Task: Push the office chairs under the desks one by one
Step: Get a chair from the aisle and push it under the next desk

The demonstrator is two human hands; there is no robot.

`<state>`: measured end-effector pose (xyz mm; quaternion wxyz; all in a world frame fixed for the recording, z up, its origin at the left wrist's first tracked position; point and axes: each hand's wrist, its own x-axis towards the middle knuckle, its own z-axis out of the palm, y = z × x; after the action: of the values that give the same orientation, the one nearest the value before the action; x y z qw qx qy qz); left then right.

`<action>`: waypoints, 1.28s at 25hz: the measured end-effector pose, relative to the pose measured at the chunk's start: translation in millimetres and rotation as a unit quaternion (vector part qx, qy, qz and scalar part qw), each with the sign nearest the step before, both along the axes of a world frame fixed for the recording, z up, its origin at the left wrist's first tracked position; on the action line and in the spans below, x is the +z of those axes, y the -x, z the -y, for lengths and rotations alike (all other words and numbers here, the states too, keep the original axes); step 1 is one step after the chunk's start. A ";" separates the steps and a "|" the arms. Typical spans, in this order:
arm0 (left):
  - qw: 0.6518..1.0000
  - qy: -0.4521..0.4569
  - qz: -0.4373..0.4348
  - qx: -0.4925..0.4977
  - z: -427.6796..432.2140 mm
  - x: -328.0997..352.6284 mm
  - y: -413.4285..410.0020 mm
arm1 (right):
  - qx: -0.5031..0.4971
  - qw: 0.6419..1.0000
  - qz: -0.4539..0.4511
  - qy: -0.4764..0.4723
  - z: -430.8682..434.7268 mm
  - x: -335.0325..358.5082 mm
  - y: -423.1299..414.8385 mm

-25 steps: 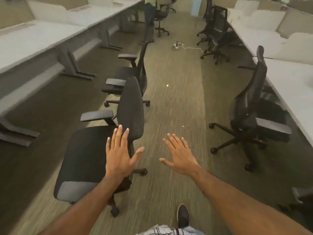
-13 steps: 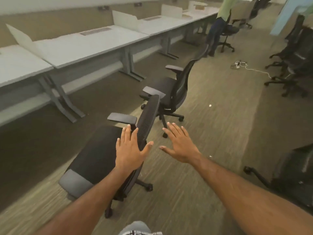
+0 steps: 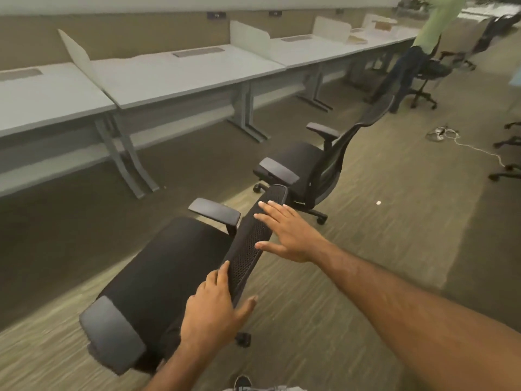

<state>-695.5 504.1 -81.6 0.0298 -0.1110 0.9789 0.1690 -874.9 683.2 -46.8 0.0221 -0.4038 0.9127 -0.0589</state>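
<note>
Bare left hand (image 3: 214,311) and bare right hand (image 3: 290,235), forearms bare
At six o'clock, the toe of a dark shoe with pale trim (image 3: 242,381), beside a strip of pale fabric (image 3: 270,388).

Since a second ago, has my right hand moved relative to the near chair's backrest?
Yes. The right hand has closed leftward onto the near chair's backrest, fingers now touching it.
</note>
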 end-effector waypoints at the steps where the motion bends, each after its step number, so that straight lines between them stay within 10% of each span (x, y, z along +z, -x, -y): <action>1: 1.000 -0.001 0.000 0.005 -0.5 0.3 1.6 | 0.005 1.000 0.012 -0.003 3.6 -2.3 9.8; 12: 0.986 -0.001 0.049 0.159 -8.7 6.5 10.1 | 0.226 0.971 -0.021 -0.074 43.3 -18.0 104.0; 32: 0.942 0.020 0.014 0.334 49.6 12.3 0.7 | 0.305 0.948 -0.072 0.062 118.6 -17.5 102.0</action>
<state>-696.2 454.6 -69.3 -0.0172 -0.4345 0.8883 0.1480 -977.0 564.6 -64.3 -0.0523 -0.6665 0.7397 -0.0767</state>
